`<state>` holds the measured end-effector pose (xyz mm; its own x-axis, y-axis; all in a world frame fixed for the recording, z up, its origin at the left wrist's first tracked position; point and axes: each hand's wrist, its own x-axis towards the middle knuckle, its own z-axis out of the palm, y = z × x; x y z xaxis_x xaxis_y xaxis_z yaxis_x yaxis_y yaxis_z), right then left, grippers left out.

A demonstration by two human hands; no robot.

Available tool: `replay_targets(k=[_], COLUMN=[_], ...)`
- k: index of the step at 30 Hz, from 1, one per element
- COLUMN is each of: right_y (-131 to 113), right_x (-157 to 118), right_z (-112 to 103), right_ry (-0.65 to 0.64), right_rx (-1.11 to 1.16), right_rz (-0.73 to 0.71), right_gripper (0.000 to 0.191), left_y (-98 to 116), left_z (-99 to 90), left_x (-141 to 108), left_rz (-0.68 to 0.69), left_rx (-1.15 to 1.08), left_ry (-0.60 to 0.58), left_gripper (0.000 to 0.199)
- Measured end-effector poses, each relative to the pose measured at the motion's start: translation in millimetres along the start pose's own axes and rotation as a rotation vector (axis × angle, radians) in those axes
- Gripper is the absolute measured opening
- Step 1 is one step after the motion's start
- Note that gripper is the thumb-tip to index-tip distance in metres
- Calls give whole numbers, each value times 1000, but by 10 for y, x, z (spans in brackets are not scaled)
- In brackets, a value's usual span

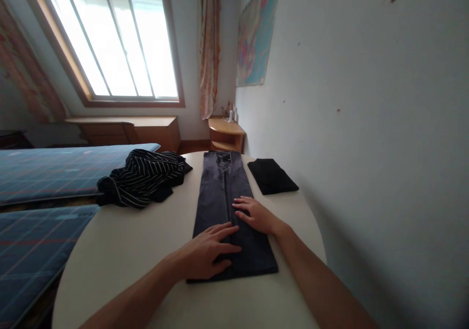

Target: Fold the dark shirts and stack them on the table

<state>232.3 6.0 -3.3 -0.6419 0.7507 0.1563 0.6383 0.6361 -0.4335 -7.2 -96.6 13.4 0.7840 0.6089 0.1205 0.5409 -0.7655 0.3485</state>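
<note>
A dark grey-blue garment, folded into a long narrow strip, lies lengthwise on the round white table. Its far end shows a neckline with a dark printed patch, and a seam or meeting line runs down its middle. My left hand rests on the near part of the garment with its fingers spread. Farther up, my right hand lies on the right half, fingers stretched out towards the centre line. Neither hand grips the cloth.
A crumpled black-and-white striped garment lies at the table's far left edge. On the far right is a folded black garment, near the wall. Blue plaid mattresses stand at the left, and a wooden corner shelf stands beyond the table.
</note>
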Motion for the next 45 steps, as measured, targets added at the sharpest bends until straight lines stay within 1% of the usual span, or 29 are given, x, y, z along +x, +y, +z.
replay_targets(k=[2, 4, 6, 10, 12, 16, 19, 20, 22, 23, 27, 31, 33, 37, 39, 42, 45], right_y=[19, 27, 28, 15, 6, -11, -19, -23, -30, -33, -27, -1, 6, 6, 11, 33, 60], right_x=[-4, -5, -5, -7, -10, -15, -20, -23, -29, -32, -47, -57, -59, -61, -61, -57, -49], right_z=[-21, -29, -30, -25, -26, -38, -50, -54, -64, -68, -81, -82, -84, -89, -85, -66, -42], right_ry=[29, 42, 44, 58, 64, 57, 61, 62, 62, 62, 74, 87, 89, 94, 101, 113, 131], right_rx=[35, 50, 51, 51, 53, 54, 60, 62, 65, 66, 86, 106, 109, 110, 113, 119, 129], right_rz=[-17, -20, -20, -29, -29, -19, -20, -21, -21, -21, -31, -42, -42, -47, -50, -57, -70], right_gripper=[46, 45, 45, 44, 44, 42, 42, 42, 42, 42, 42, 41, 41, 41, 40, 38, 36], left_y=[42, 64, 77, 109, 136, 196, 229, 235, 235, 227, 164, 121, 132, 180, 195, 203, 213], left_z=[-39, -43, -18, 54, 78, 94, 86, 80, 69, 65, 69, 92, 95, 75, 68, 100, 192], left_x=[23, 47, 65, 88, 100, 122, 127, 126, 120, 118, 114, 116, 119, 130, 140, 170, 218], left_rz=[89, 142, 172, 224, 222, 151, 130, 130, 147, 164, 229, 211, 207, 252, 248, 200, 169], left_rx=[-54, -86, -82, -5, 29, 59, 63, 62, 51, 38, -33, -60, -52, -51, -59, -9, 94], left_ry=[16, 24, 35, 66, 76, 106, 106, 96, 70, 59, 42, 54, 55, 58, 53, 69, 123], left_gripper=[34, 27, 23, 20, 19, 18, 12, 14, 22, 22, 16, 23, 27, 35, 37, 28, 15])
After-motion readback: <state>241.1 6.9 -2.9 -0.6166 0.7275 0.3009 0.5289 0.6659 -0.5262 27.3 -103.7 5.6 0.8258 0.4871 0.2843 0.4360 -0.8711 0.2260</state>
